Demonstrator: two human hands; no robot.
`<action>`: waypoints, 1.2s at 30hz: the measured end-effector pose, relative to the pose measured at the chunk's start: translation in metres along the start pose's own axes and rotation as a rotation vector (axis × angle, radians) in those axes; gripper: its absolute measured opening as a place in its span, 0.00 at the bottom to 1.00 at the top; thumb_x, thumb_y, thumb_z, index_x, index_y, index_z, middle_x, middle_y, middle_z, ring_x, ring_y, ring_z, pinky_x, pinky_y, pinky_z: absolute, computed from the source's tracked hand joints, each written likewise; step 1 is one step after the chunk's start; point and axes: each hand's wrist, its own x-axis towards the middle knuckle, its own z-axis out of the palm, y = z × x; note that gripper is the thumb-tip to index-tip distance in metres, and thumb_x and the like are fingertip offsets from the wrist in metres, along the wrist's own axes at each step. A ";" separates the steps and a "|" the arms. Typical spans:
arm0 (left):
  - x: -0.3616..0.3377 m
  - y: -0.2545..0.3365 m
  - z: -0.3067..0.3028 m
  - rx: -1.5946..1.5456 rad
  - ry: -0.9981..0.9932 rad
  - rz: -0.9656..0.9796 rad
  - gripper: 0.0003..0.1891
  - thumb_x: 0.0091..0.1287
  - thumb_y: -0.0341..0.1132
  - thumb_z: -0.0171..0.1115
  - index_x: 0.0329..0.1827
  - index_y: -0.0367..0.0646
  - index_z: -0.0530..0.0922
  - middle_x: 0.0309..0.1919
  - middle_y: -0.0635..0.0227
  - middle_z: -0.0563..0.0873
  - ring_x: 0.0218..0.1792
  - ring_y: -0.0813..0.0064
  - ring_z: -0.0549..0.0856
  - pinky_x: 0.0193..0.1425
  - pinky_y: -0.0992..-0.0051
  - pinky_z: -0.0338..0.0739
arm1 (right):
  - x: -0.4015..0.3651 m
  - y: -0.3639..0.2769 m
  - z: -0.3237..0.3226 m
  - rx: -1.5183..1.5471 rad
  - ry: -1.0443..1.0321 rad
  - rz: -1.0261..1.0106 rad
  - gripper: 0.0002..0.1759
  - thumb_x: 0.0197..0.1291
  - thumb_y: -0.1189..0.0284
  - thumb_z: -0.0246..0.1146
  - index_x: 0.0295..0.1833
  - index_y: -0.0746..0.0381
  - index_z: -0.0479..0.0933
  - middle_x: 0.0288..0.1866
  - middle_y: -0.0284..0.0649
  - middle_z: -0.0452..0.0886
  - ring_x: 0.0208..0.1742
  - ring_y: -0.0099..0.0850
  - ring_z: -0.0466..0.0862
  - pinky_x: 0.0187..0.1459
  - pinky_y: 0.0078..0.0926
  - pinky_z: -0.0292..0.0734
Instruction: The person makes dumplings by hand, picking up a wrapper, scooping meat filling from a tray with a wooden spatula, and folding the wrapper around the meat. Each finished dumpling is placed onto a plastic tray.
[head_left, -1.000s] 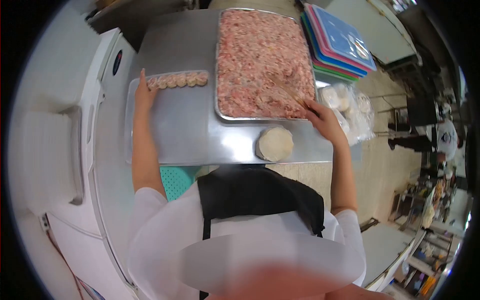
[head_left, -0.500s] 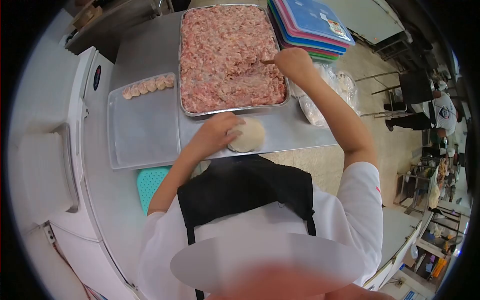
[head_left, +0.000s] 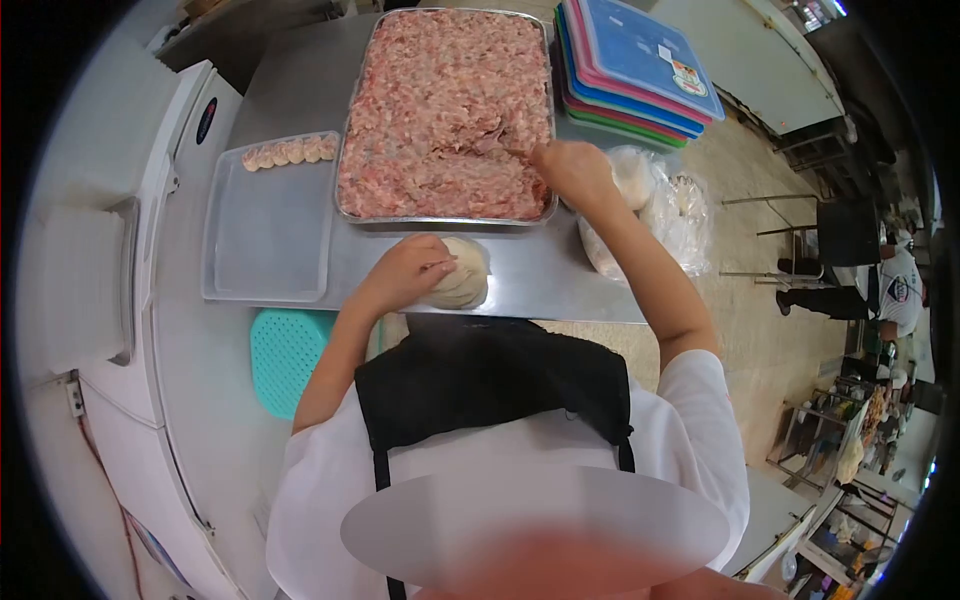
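My left hand (head_left: 408,272) rests at the left edge of a stack of round, pale dough wrappers (head_left: 468,278), thumb and fingers pinched on the top wrapper. The stack lies on the metal table near its front edge. My right hand (head_left: 575,172) is closed around a thin brown stick-like tool (head_left: 517,152), over the right side of a large metal tray (head_left: 450,221). The tool's far end dips into the ground meat (head_left: 440,110) filling this tray; its tip is hidden. A hollow shows in the meat there.
Left of the meat, a translucent tray (head_left: 265,235) holds a row of several filled dumplings (head_left: 290,151). Plastic bags (head_left: 675,225) with pale contents lie right. Stacked coloured lids (head_left: 650,50) stand behind them. A turquoise perforated basket (head_left: 285,360) sits below the table's left edge. Another person (head_left: 893,290) stands far right.
My left fingers have drawn together at the wrapper's edge. My right hand has moved nearer to me across the meat with the tool. The whole view has shifted slightly.
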 end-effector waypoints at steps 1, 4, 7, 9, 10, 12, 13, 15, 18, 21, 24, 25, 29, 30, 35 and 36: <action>-0.001 0.006 -0.002 -0.035 -0.001 -0.050 0.11 0.65 0.37 0.62 0.39 0.36 0.81 0.38 0.62 0.82 0.42 0.64 0.81 0.49 0.70 0.75 | -0.002 -0.002 -0.003 0.016 -0.002 -0.014 0.06 0.54 0.71 0.58 0.28 0.58 0.80 0.27 0.44 0.83 0.29 0.41 0.85 0.27 0.39 0.79; -0.005 0.009 -0.003 -0.136 0.035 -0.154 0.12 0.69 0.37 0.60 0.40 0.35 0.81 0.40 0.64 0.82 0.42 0.70 0.80 0.48 0.73 0.74 | -0.011 -0.013 -0.007 0.142 0.017 -0.008 0.09 0.58 0.68 0.58 0.30 0.58 0.80 0.27 0.43 0.82 0.31 0.43 0.85 0.30 0.41 0.79; -0.006 0.002 -0.003 -0.245 0.129 -0.187 0.12 0.69 0.37 0.60 0.42 0.36 0.81 0.42 0.68 0.82 0.43 0.75 0.80 0.49 0.75 0.74 | -0.012 -0.003 -0.003 0.218 0.005 0.013 0.13 0.62 0.62 0.57 0.31 0.58 0.80 0.27 0.43 0.83 0.32 0.44 0.84 0.32 0.41 0.79; -0.009 -0.010 -0.004 -0.370 0.225 -0.287 0.11 0.69 0.37 0.60 0.45 0.37 0.80 0.44 0.69 0.82 0.44 0.77 0.80 0.50 0.76 0.74 | -0.007 0.011 -0.003 0.226 -0.030 0.029 0.17 0.64 0.58 0.57 0.31 0.58 0.81 0.28 0.44 0.83 0.33 0.44 0.85 0.32 0.41 0.78; -0.011 -0.019 -0.003 -0.461 0.286 -0.384 0.12 0.69 0.37 0.60 0.47 0.38 0.79 0.45 0.70 0.82 0.45 0.78 0.80 0.51 0.77 0.74 | -0.001 0.022 -0.010 0.220 -0.055 0.038 0.18 0.64 0.57 0.56 0.31 0.58 0.81 0.29 0.44 0.83 0.33 0.44 0.85 0.32 0.41 0.78; -0.010 -0.017 -0.002 -0.599 0.398 -0.415 0.13 0.70 0.36 0.60 0.51 0.39 0.79 0.46 0.70 0.82 0.47 0.79 0.80 0.53 0.77 0.74 | 0.010 0.026 -0.029 0.162 -0.131 0.021 0.20 0.65 0.55 0.56 0.30 0.59 0.81 0.29 0.45 0.83 0.33 0.45 0.85 0.31 0.42 0.78; -0.005 -0.004 -0.004 -0.641 0.448 -0.344 0.13 0.70 0.36 0.60 0.53 0.39 0.78 0.46 0.70 0.83 0.49 0.80 0.80 0.54 0.77 0.74 | 0.017 0.024 -0.042 0.107 -0.178 -0.003 0.21 0.65 0.55 0.55 0.30 0.59 0.82 0.29 0.45 0.83 0.34 0.45 0.85 0.31 0.42 0.78; 0.004 0.007 -0.008 -0.699 0.598 -0.298 0.14 0.71 0.35 0.59 0.56 0.38 0.77 0.47 0.69 0.83 0.51 0.79 0.80 0.55 0.77 0.75 | 0.021 0.015 -0.031 0.079 -0.157 -0.051 0.21 0.66 0.55 0.55 0.30 0.59 0.82 0.29 0.46 0.83 0.34 0.46 0.85 0.32 0.44 0.77; 0.017 0.010 -0.020 -0.897 0.857 -0.327 0.18 0.71 0.33 0.59 0.60 0.37 0.74 0.50 0.66 0.83 0.53 0.77 0.81 0.57 0.76 0.75 | 0.011 0.003 0.015 0.190 -0.049 -0.050 0.22 0.67 0.55 0.55 0.31 0.60 0.82 0.28 0.48 0.82 0.34 0.46 0.84 0.34 0.43 0.77; 0.038 0.006 -0.041 -1.068 0.960 -0.235 0.19 0.72 0.34 0.58 0.61 0.34 0.72 0.52 0.62 0.82 0.55 0.72 0.81 0.60 0.73 0.76 | -0.002 0.005 0.005 0.437 -0.082 0.101 0.21 0.68 0.56 0.56 0.36 0.62 0.82 0.27 0.48 0.80 0.33 0.42 0.83 0.34 0.37 0.75; 0.068 -0.012 -0.046 -0.878 0.950 -0.180 0.21 0.74 0.39 0.55 0.62 0.31 0.71 0.55 0.58 0.81 0.58 0.66 0.80 0.63 0.68 0.75 | -0.012 0.005 -0.003 0.805 -0.085 0.269 0.22 0.69 0.55 0.56 0.41 0.64 0.83 0.25 0.46 0.79 0.30 0.39 0.82 0.33 0.35 0.73; 0.082 -0.018 -0.045 -0.990 0.966 -0.170 0.21 0.75 0.41 0.52 0.62 0.31 0.70 0.57 0.57 0.80 0.59 0.64 0.80 0.64 0.66 0.75 | -0.012 0.003 -0.011 0.870 -0.072 0.342 0.24 0.69 0.54 0.56 0.41 0.65 0.83 0.26 0.46 0.80 0.30 0.40 0.82 0.34 0.36 0.73; 0.116 0.024 -0.040 -1.482 0.828 -0.153 0.25 0.77 0.47 0.45 0.62 0.31 0.69 0.59 0.55 0.79 0.61 0.60 0.78 0.68 0.61 0.71 | -0.002 -0.003 -0.015 1.257 -0.019 0.434 0.19 0.70 0.59 0.57 0.51 0.63 0.82 0.25 0.32 0.75 0.30 0.19 0.72 0.33 0.21 0.69; 0.121 0.034 -0.038 -1.543 0.800 -0.134 0.27 0.77 0.49 0.45 0.63 0.31 0.69 0.59 0.55 0.79 0.61 0.59 0.78 0.69 0.61 0.70 | 0.001 -0.009 -0.014 1.286 0.024 0.414 0.18 0.70 0.60 0.58 0.52 0.62 0.82 0.26 0.32 0.75 0.30 0.19 0.72 0.33 0.21 0.69; 0.138 0.039 -0.041 -1.764 0.742 -0.122 0.37 0.75 0.58 0.39 0.68 0.28 0.62 0.66 0.49 0.72 0.67 0.57 0.71 0.73 0.57 0.64 | 0.006 -0.045 0.004 1.025 0.275 0.221 0.16 0.69 0.65 0.59 0.57 0.58 0.81 0.27 0.35 0.77 0.30 0.24 0.77 0.33 0.26 0.72; 0.138 0.037 -0.043 -1.798 0.760 -0.172 0.39 0.74 0.60 0.40 0.69 0.28 0.61 0.66 0.50 0.71 0.68 0.57 0.71 0.72 0.56 0.64 | 0.002 -0.044 0.004 0.930 0.226 0.196 0.16 0.68 0.65 0.59 0.57 0.58 0.80 0.28 0.38 0.78 0.31 0.29 0.79 0.33 0.28 0.73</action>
